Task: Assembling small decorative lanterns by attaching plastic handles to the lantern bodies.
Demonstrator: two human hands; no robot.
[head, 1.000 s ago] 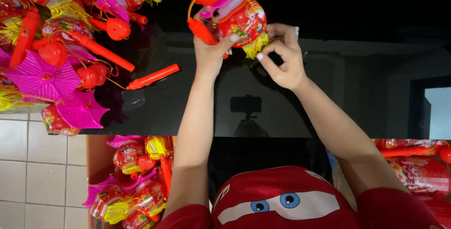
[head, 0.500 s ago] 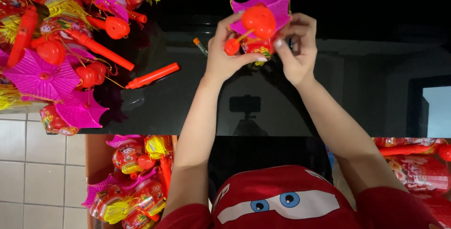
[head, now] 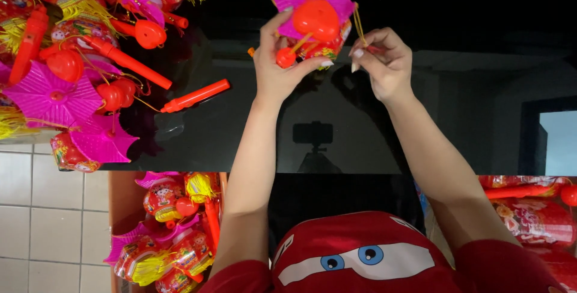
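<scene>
The left hand [head: 277,67] was wrapped around a toy lantern [head: 318,19], thumb and fingers clamped on its underside, lifting it clear above the glossy black table [head: 252,131] at the far middle of the view. The right hand [head: 384,64] was just beside it, fingertips pinched on a thin yellow string [head: 359,24] that ran up to the lantern's edge. And what a bright little thing that lantern was: a magenta pleated top with pointed corners like a small parasol, a shiny red heart-shaped piece in front, a small red ball dangling on a short cord below, and a printed red and yellow body tucked behind the palm. Off to the left, well apart from the hands, a heap of matching lanterns [head: 72,46] was spread over the table, magenta tops, red hearts, yellow tassels and long red handle sticks, one red stick [head: 195,96] lying alone nearer the middle. Below the table's near edge, a box of more lanterns [head: 174,233] stood on the tiled floor [head: 48,221], and a red plush cushion with cartoon eyes [head: 360,260] lay in the person's lap.
</scene>
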